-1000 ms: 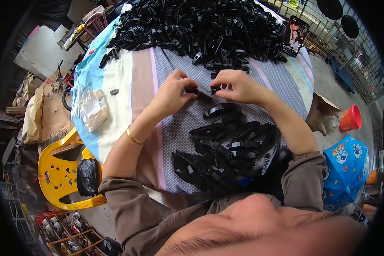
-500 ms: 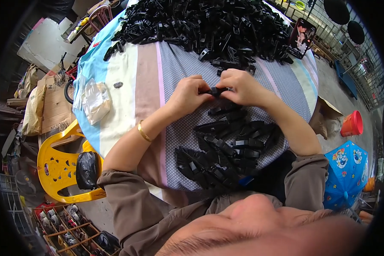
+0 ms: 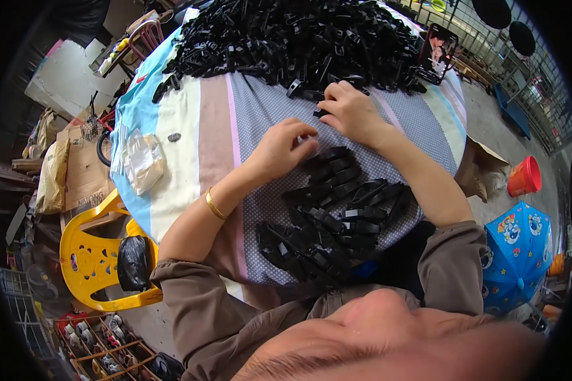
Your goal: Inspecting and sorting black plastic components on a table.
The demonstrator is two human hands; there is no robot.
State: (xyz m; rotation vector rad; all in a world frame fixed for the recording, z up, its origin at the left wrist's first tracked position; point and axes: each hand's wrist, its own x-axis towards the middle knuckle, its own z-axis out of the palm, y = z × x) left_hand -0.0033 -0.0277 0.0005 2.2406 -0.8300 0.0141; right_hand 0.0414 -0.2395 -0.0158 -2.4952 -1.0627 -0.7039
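My right hand (image 3: 353, 115) is at the near edge of a large heap of black plastic parts (image 3: 286, 47). Its thumb and fingertips are closed on one small black plastic part (image 3: 320, 113), mostly covered by the fingers. To the left and slightly nearer, my left hand (image 3: 281, 149) hovers with thumb and fingers apart, holding nothing. Just below the hands, a smaller group of similar black clip-like parts (image 3: 333, 219) lies in rough rows on the dotted cloth, reaching toward my body.
A striped cloth (image 3: 216, 120) covers the round table. On it are a clear plastic bag (image 3: 143, 162), a small dark piece (image 3: 174, 137) and a propped-up phone (image 3: 436, 54). Around it stand a yellow chair (image 3: 92, 260), a red bucket (image 3: 524, 176) and a blue umbrella (image 3: 518, 254).
The hands, earlier together on one black part, have separated. That part has left them, and the near group's far end looks fuller. My right hand has moved farther away, onto another part.
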